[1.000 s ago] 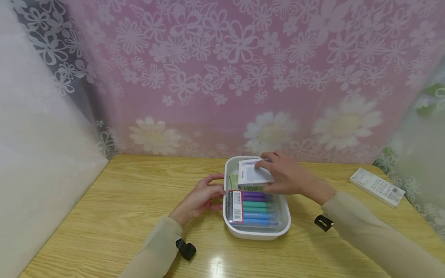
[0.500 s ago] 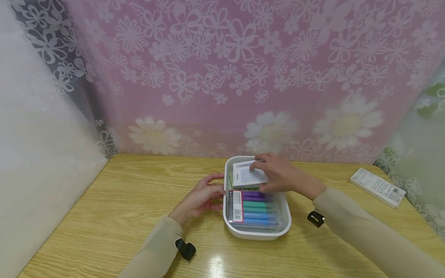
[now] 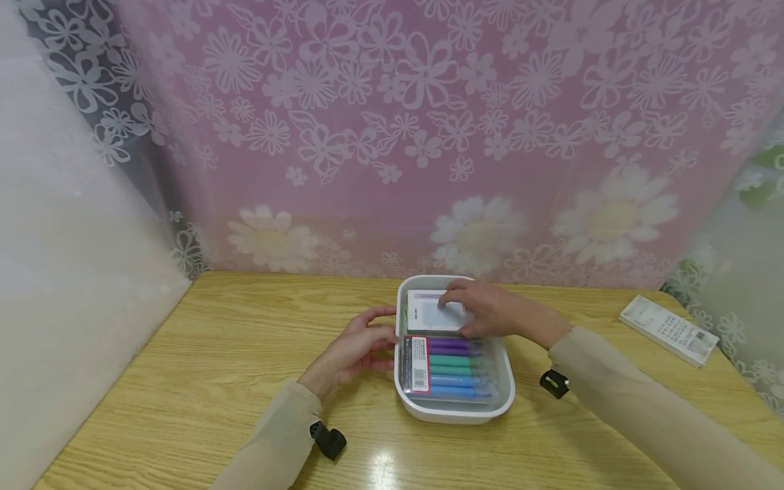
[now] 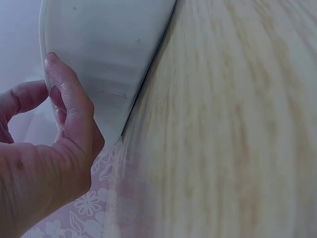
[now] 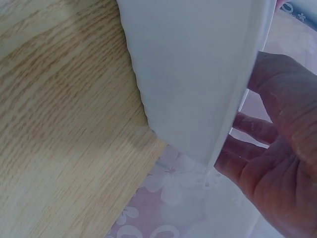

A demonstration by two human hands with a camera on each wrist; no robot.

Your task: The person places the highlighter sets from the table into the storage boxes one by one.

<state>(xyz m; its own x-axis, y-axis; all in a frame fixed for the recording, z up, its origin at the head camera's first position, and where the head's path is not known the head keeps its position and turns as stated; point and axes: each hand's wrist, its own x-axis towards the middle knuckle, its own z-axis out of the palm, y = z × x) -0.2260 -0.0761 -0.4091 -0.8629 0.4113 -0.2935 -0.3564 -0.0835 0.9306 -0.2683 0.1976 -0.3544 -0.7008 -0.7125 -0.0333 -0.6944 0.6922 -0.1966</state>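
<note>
Grips a white plastic bin with rounded corners (image 3: 453, 415) at its left long edge with the left hand (image 3: 350, 350), thumb at the rim, fingers curled in against the outer wall. Pinches a flat white box with a pale blue panel (image 3: 429, 314) in the right hand (image 3: 496, 309), forefinger on top, thumb low at the near side. Lies nearly flat in the bin's far half, near the left long edge. Cannot tell the thing beneath the box; hidden in both wrist views by the bin's wall. Next to the box, in the near half: a clear plastic pack of purple, green and blue pens (image 3: 459, 367). Stands, bin and contents, close to the far edge of a yellow wood-grain bench (image 3: 214, 354).

Could catch the box's near edge on the pen pack if set down askew, leaving a tilt. Could drag the box crooked by freeing fingers and thumb unevenly. Could slide the bin toward the bench's far edge by pressing forward against a slack left hand. Could knock a long white printed box (image 3: 667, 331), near the bench's right edge, by swinging the right sleeve (image 3: 643, 401) back too widely.
</note>
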